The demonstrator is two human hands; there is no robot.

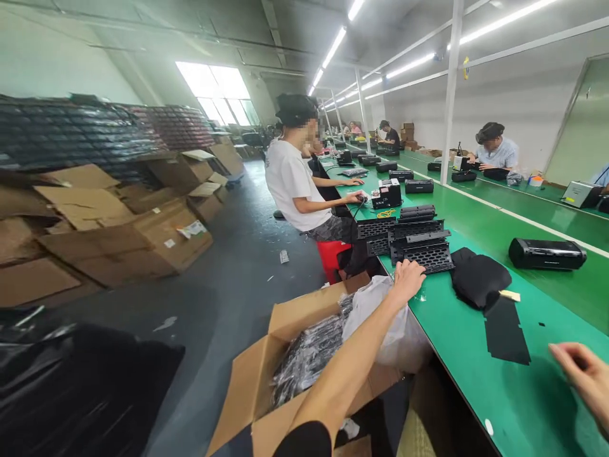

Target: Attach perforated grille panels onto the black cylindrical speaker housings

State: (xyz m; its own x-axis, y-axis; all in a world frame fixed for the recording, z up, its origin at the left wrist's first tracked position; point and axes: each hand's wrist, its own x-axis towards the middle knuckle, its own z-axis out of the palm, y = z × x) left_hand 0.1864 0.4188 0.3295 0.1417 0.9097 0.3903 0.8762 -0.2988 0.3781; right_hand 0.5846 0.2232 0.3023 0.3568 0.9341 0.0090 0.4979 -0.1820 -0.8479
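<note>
Here, near the left hand [408, 280], a carton [245, 384] holds plastic-wrapped pieces [311, 346]

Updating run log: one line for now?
left hand: at perforated black panels | right hand: over green tabletop, nothing visibly held | nearby: black sheet

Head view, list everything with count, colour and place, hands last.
Perforated panels: several, black, on bench
Bundle: one, black, beside panels
Flat sheet: one, black, beside bundle
Cylindrical housings: many, black, along bench
Bench: one, green, right
Open carton: one, brown, below bench
Wrapped pieces: many, dark, in carton
Plastic bag: one, whitish, on carton
Boxes: several, brown, left floor
Stacked packs: many, dark, reddish, far left
Plastic heap: one, black, lower left
People: several, mixed clothing, along bench
Lights: several, white, overhead
Left hand: one, bare, at panels
Right hand: one, bare, above bench
</note>
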